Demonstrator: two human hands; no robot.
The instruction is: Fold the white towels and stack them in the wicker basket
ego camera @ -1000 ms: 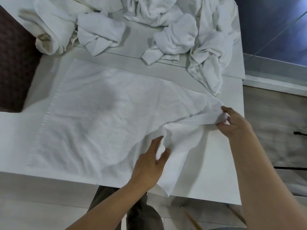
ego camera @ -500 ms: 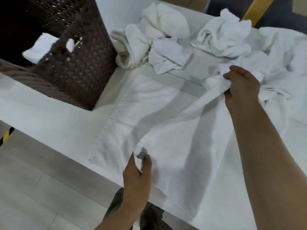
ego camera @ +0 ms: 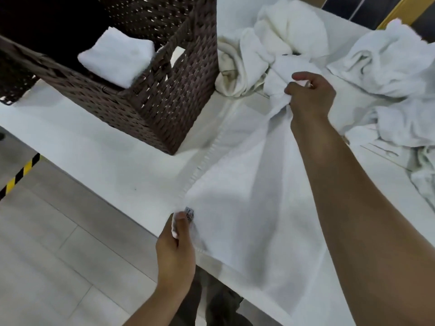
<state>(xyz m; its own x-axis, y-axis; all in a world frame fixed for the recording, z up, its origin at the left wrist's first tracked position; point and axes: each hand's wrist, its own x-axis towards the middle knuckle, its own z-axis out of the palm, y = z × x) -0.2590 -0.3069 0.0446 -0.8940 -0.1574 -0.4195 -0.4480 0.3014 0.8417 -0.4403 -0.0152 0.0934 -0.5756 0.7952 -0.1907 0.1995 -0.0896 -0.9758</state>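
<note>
The white towel point(ego camera: 247, 196) lies spread on the white table point(ego camera: 94, 147), its ribbed hem running from the near edge toward the far side. The left hand point(ego camera: 175, 250) pinches the near corner between thumb and curled fingers, right by a small printed label point(ego camera: 189, 212) (too blurred to read). The right hand point(ego camera: 310, 97) grips the bunched far corner, fingers curled round the cloth. Its forearm hides much of the towel's right part.

Just left of the hem stands the dark wicker basket point(ego camera: 164, 102), cut off at the top and left, with one folded towel point(ego camera: 117, 57) inside. Crumpled towels point(ego camera: 289, 29) are heaped at the far and right side, some running out of view.

Bare tabletop lies near the basket on the left. Beyond the table's near edge are grey floor point(ego camera: 47, 243) and striped tape point(ego camera: 20, 175).
</note>
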